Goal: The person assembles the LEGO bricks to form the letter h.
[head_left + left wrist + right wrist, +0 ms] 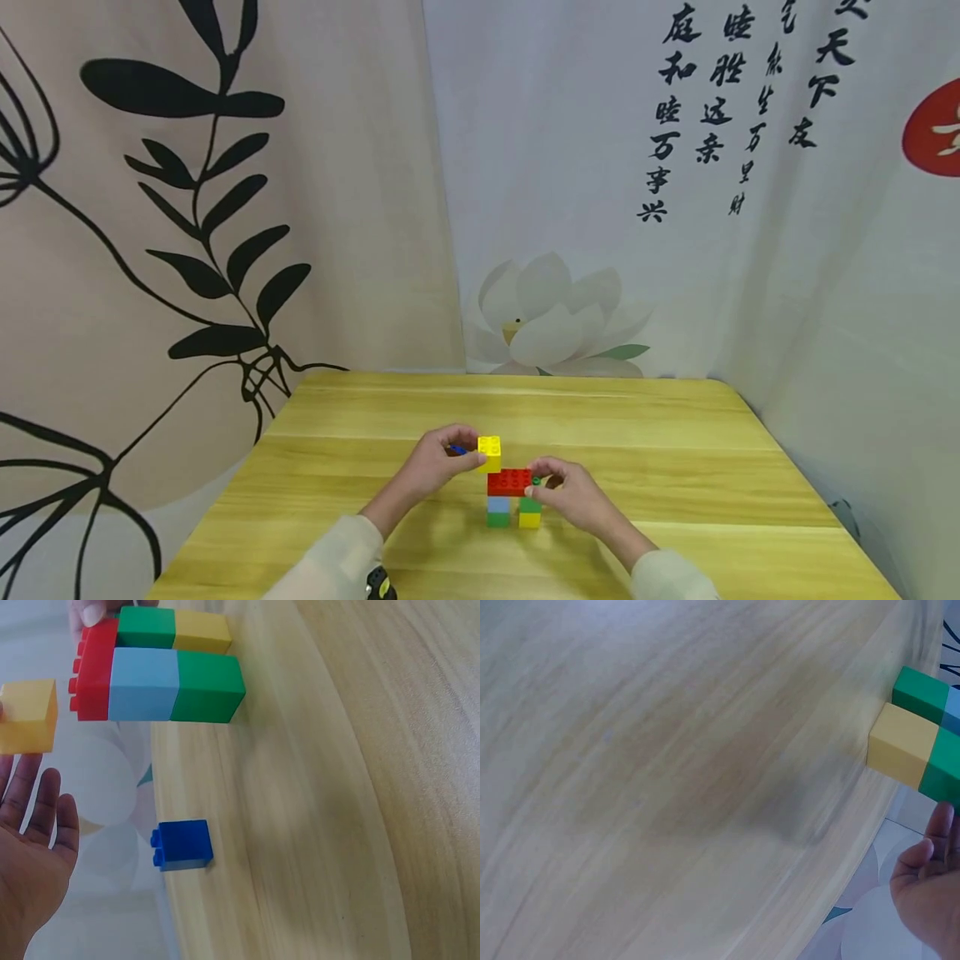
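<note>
My left hand (438, 457) pinches a yellow toy block (489, 454) between thumb and fingers, close over the left end of a long red block (508, 482). That red block bridges two short columns. The left column is a light blue block (498, 505) on a green block (498, 520). The right one is a green block (530, 505) on a yellow block (529, 521). With thumb and finger, my right hand (573, 493) grips the red block's right end, where a bit of green with a stud shows. Fingertips there are partly hidden.
A dark blue block (184, 844) stands on the wooden table (637, 425) behind my left hand, which mostly covers it in the head view. Printed curtains (375, 208) hang along the table's far and side edges.
</note>
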`<state>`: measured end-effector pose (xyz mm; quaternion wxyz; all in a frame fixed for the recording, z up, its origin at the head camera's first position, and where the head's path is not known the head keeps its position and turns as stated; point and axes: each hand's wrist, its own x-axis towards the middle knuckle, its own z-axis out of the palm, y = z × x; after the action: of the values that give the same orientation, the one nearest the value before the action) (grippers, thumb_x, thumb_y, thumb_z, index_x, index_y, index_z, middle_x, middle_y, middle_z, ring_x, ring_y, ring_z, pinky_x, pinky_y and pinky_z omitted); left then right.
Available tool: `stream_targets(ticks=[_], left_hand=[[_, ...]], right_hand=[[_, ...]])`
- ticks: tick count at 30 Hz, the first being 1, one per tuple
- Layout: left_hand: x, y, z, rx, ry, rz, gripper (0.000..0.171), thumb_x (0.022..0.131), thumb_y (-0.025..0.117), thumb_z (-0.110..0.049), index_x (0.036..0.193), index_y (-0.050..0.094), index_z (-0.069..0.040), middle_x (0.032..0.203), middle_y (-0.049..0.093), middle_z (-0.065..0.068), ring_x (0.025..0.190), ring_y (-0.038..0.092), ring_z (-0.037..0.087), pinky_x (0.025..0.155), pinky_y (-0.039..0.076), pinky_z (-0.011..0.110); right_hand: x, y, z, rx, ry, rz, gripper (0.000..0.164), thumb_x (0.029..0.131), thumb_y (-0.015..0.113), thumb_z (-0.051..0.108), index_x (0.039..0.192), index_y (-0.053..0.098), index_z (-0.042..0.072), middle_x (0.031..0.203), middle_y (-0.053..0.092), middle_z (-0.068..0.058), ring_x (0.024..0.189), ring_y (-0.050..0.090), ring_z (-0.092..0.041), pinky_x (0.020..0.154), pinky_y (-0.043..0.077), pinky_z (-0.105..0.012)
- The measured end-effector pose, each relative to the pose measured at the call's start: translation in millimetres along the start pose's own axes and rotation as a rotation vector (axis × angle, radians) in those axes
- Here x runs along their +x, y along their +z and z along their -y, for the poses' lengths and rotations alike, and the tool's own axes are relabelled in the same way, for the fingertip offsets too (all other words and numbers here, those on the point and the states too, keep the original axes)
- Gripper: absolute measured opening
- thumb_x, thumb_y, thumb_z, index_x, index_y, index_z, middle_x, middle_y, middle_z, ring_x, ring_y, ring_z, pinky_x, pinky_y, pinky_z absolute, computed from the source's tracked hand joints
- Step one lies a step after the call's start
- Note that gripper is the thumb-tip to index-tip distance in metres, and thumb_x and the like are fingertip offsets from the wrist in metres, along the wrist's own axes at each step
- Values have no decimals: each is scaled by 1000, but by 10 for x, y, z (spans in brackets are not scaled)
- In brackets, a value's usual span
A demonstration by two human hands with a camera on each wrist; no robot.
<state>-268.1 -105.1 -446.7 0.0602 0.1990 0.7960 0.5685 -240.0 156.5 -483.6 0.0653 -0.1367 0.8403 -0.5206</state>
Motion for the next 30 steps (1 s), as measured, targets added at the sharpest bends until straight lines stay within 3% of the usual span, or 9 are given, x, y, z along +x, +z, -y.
stream_targets(ticks=[14,30], left_hand=[[-6,109,63,26,-24,6,30,89,76,-30,110,68,-10,103,65,5,88,56,26,76,50,35],[-57,182,59,31,1,20,29,92,73,-29,113,66,-11,101,65,1,96,58,30,76,50,33]], right_hand=[[2,-10,-16,-7,-10,8,30,92,72,27,115,67,10,106,66,-2,88,55,-21,64,50,-31],[-22,2,22,12,-12,-7,28,91,73,25,114,67,9,105,66,-2,87,55,-20,63,50,-32]])
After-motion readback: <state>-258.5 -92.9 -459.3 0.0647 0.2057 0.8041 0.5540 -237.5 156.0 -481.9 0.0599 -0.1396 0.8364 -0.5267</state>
